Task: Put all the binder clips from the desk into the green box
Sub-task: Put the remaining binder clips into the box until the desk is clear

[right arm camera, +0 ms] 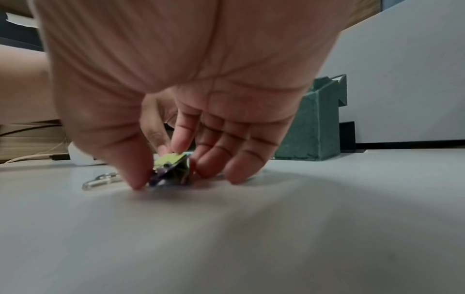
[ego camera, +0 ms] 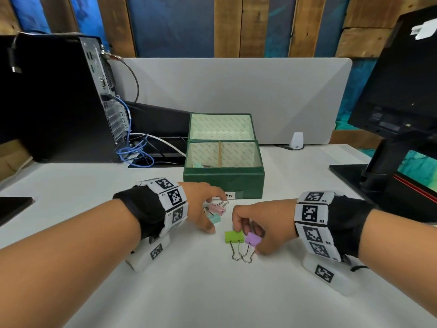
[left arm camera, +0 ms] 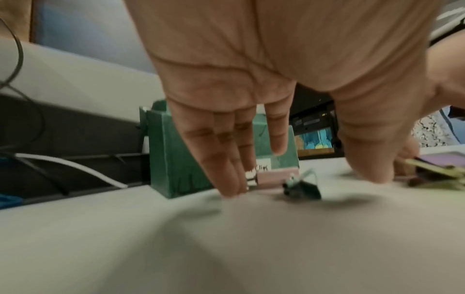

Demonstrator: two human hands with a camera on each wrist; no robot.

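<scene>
Under the right hand [ego camera: 264,223], pinching the lime clip [ego camera: 234,236] and purple clip [ego camera: 253,239], wire handles trail nearward; left hand [ego camera: 203,207] spreads open over the pink clip [ego camera: 218,209].

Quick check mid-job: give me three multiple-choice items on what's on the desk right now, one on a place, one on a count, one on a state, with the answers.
1. Where is the pink clip?
A. under the left hand, in front of the green box
B. inside the box
C. beside the monitor

2. How many clips lie on the desk outside the box?
A. two
B. four
C. six

3. What is the right hand doing?
A. resting flat, away from the clips
B. pinching the green clip and purple clip together
C. closing the box lid

Answers:
1 A: the head view shows it below the left fingers, just ahead of the box's label.
2 B: pink, teal clip, green and purple.
3 B: the right wrist view shows thumb and fingers around both clips.
</scene>
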